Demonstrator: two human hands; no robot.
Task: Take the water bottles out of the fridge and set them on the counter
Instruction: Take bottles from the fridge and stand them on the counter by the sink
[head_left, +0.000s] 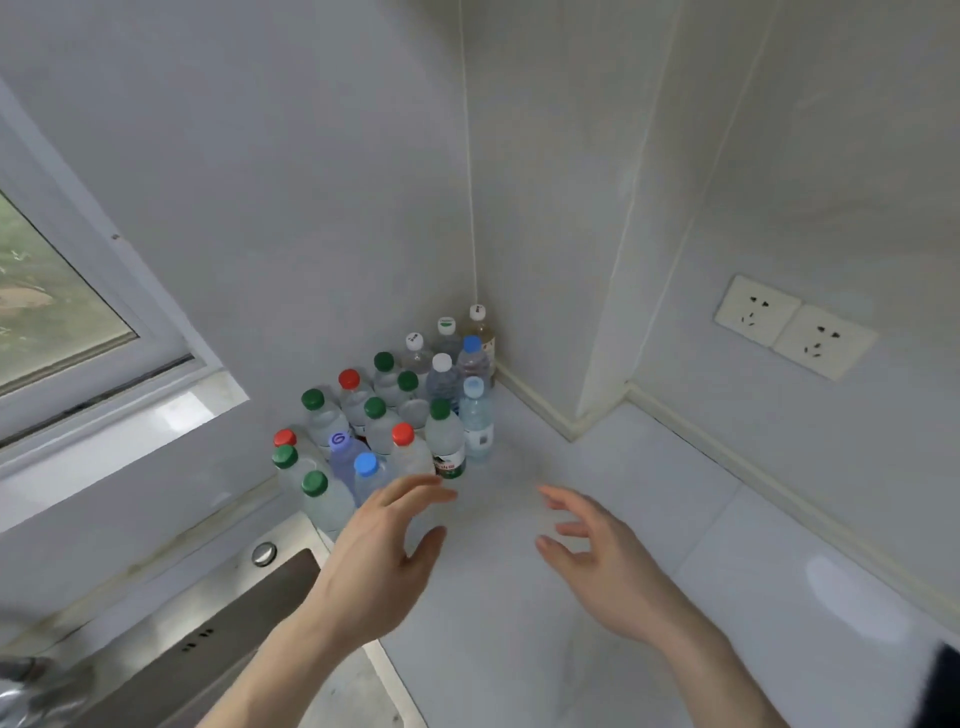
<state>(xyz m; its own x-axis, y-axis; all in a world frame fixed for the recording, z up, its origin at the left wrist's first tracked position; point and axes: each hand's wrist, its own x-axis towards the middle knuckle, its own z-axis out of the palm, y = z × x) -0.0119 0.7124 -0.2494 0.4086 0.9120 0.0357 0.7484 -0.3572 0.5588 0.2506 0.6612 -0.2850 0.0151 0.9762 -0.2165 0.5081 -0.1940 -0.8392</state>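
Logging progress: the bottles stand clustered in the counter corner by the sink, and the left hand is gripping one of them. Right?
Not quite. The head view shows the left hand open and holding nothing, just short of the bottles. They do stand clustered in the counter corner by the sink.

clear plastic bottles (444, 441), glossy counter (597, 597), brushed-metal sink (218, 613).

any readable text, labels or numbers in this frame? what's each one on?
Purple cap: a swirl mark like "6" or "G", uncertain.
Green-capped bottle's red-and-green label: print too blurred to read.
Light-blue-capped bottle's white label: code-like square, unreadable.
White caps: dark marks, too small.
Wall sockets: no text.
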